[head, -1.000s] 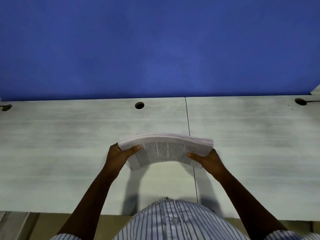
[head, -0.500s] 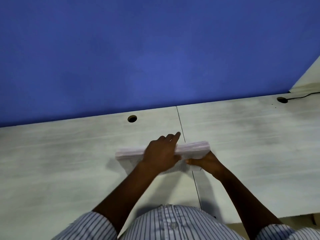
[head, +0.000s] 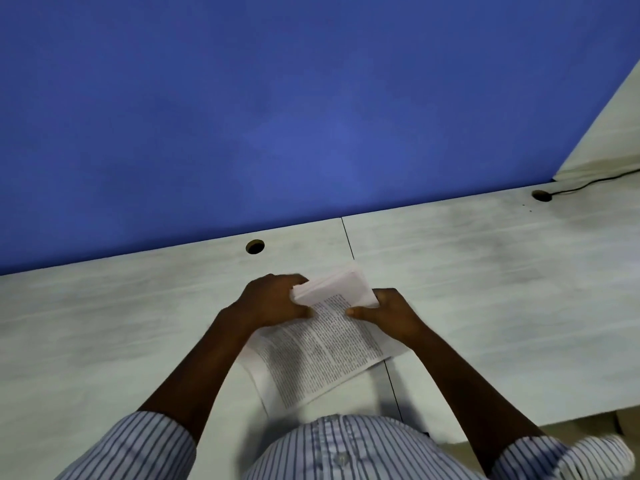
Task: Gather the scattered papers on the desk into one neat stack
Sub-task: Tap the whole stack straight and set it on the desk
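Note:
A thick stack of printed papers (head: 318,348) is held over the pale desk (head: 121,327), turned at an angle with its printed top sheet facing me. My left hand (head: 273,301) grips the stack's far left corner, fingers curled over the edge. On the right side my right hand (head: 388,311) holds the stack, with the thumb pressed on the printed page. The far end of the stack is blurred. No loose sheets show elsewhere on the desk.
A blue partition (head: 277,116) rises behind the desk. A round cable hole (head: 255,246) lies left of the desk seam (head: 347,237); a second hole (head: 541,195) with a black cable sits far right. The desk's near edge is by my striped shirt (head: 346,448).
The stack has turned from standing on its long edge to an angled position with the printed page facing me. My left hand moved from the stack's top to its far left corner.

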`<action>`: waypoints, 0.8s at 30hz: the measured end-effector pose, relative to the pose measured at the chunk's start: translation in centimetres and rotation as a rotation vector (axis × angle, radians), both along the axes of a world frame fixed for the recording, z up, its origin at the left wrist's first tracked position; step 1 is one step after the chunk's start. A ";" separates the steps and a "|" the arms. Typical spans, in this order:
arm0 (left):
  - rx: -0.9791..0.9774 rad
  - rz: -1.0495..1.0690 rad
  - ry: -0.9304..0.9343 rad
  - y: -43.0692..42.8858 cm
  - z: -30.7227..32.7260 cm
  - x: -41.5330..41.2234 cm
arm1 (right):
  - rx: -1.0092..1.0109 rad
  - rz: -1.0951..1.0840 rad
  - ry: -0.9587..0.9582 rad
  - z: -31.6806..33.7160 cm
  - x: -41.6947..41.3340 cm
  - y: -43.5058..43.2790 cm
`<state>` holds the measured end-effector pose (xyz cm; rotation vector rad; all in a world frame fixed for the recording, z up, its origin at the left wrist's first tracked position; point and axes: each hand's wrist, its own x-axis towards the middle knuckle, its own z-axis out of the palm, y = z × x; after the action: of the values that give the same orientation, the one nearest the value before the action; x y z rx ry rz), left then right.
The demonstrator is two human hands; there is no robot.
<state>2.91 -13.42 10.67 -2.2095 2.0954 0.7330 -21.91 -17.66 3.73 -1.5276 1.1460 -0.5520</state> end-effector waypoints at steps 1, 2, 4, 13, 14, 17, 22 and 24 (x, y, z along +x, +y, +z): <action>0.034 0.012 0.008 0.4 -0.4 0.6 | -0.015 0.041 0.025 0.6 0.5 -0.3; 0.055 0.041 0.035 1.0 -0.8 1.0 | -0.029 0.073 0.053 1.1 0.9 -0.5; 0.036 0.139 0.166 2.1 -1.2 1.4 | -0.070 0.094 0.076 2.2 1.5 -1.2; -0.193 0.523 0.872 5.1 2.8 3.1 | 0.062 -0.311 -0.423 2.8 0.6 -2.5; -0.216 0.533 0.973 5.3 3.0 2.8 | 0.147 -0.240 -0.509 2.9 1.0 -2.0; -0.350 0.641 1.168 5.4 2.1 0.9 | 0.195 -0.089 -0.502 4.2 2.7 -0.5; -0.601 0.980 1.040 5.1 0.1 -2.9 | 0.004 -0.234 -0.381 5.0 4.4 0.5; -0.688 1.019 1.086 5.4 0.4 -3.9 | -0.054 -0.271 -0.375 5.4 4.7 1.2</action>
<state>-0.95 -8.04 11.11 -3.9921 1.2441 1.7662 -17.19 -16.49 9.09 -1.2502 1.0532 -1.0134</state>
